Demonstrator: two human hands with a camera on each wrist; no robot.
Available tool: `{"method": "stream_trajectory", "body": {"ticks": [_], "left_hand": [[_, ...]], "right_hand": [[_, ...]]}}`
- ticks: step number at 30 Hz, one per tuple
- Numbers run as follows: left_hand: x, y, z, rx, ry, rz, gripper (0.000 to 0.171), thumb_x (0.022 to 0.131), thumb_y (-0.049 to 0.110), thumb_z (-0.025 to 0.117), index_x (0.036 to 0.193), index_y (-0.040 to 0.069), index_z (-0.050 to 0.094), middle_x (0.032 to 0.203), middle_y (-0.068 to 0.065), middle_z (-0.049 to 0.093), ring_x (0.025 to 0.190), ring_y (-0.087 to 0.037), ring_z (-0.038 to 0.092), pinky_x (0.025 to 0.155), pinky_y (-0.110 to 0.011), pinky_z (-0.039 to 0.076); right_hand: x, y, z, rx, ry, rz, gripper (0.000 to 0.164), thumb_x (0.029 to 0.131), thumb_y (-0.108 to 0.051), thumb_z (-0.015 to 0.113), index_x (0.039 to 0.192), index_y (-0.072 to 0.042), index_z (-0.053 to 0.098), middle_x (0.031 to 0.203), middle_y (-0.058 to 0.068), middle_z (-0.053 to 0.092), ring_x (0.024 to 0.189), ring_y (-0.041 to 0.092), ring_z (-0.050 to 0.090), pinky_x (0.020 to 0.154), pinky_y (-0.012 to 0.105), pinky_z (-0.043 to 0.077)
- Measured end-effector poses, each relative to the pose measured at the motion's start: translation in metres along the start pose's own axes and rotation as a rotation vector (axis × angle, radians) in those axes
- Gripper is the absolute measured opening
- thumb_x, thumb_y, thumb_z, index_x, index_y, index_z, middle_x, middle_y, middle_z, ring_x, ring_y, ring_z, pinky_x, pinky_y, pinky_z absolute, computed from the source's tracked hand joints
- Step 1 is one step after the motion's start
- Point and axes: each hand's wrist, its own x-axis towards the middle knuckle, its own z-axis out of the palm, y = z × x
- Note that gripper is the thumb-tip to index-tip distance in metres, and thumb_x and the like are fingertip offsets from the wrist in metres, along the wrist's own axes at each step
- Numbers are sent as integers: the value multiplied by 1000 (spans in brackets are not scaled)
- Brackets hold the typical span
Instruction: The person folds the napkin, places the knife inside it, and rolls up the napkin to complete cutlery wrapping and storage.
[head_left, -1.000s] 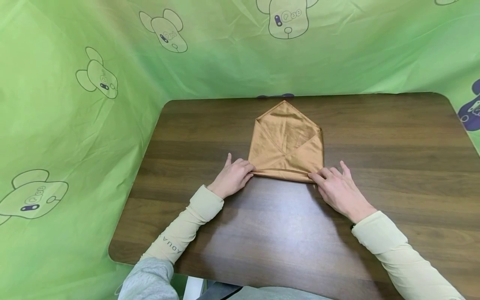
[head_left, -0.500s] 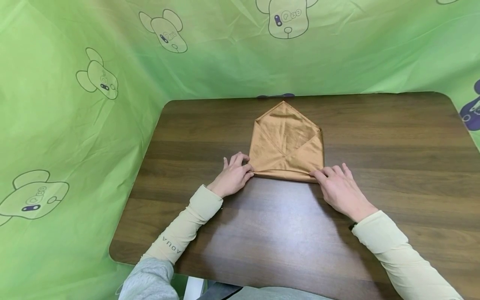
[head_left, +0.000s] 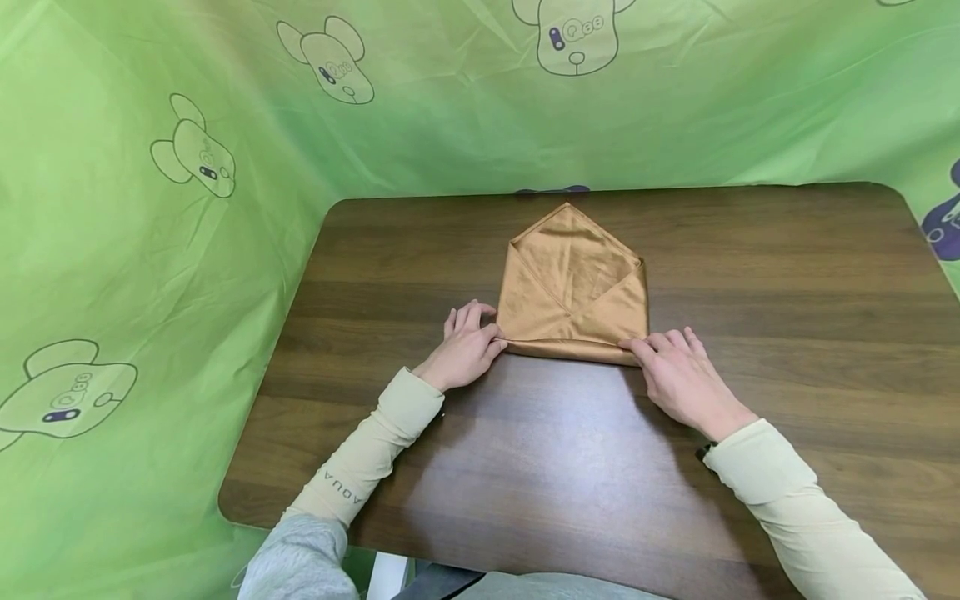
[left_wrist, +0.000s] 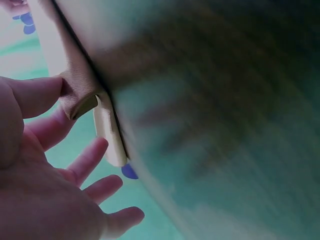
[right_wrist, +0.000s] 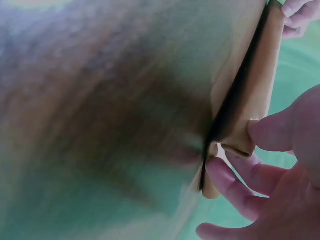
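Observation:
A satiny golden-brown cloth (head_left: 570, 275) lies on the table, its two sides turned in so that it looks like an open envelope with a point at the far end. Along its near edge runs a narrow folded strip (head_left: 566, 349). My left hand (head_left: 463, 348) pinches the left end of that strip; in the left wrist view thumb and index finger grip the cloth corner (left_wrist: 77, 95) while the other fingers spread apart. My right hand (head_left: 681, 375) pinches the right end, and the right wrist view shows the thumb pressed on the folded cloth edge (right_wrist: 252, 115) with fingers beneath.
The dark wooden table (head_left: 360, 308) has rounded corners and reaches well beyond the cloth on both sides. A green curtain (head_left: 450, 125) printed with bear heads hangs behind the table and along its left. The person's body is at the front edge.
Both hands stay at the strip's ends. The left hand's outer fingers have lifted and shifted slightly away from the person, and the near strip has turned over a little, looking rounder.

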Motion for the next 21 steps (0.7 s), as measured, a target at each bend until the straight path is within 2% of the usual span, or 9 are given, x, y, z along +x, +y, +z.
{"method": "stream_trajectory", "body": {"ticks": [6,10,17,21], "left_hand": [[4,-2,2,-14,-19,6,19,99,26,53,93,16,68,142,-10,40,143,-40,21,110,-64,18],[5,-3,1,0,-29,14,17,97,25,54,88,19,67,143,-7,39,144,-41,19,109,-64,18],[8,-4,0,-24,-69,-24,20,97,25,53,85,19,68,146,-6,37,146,-39,13,109,-65,15],[9,-5,1,-37,-75,-41,19,97,26,53,86,20,68,147,-6,37,146,-38,14,109,-64,17]], "right_hand": [[2,2,2,-2,-24,8,40,83,3,53,122,-7,58,98,18,64,104,44,54,100,69,31],[3,-1,-1,3,-60,22,40,84,2,51,122,-6,57,97,17,63,102,43,54,96,64,34],[7,-4,-6,35,-151,72,40,85,1,51,123,-7,58,100,17,64,101,42,53,87,60,36],[10,-4,-6,36,-167,96,40,85,-1,50,124,-7,59,102,17,64,102,42,53,85,60,38]]}}
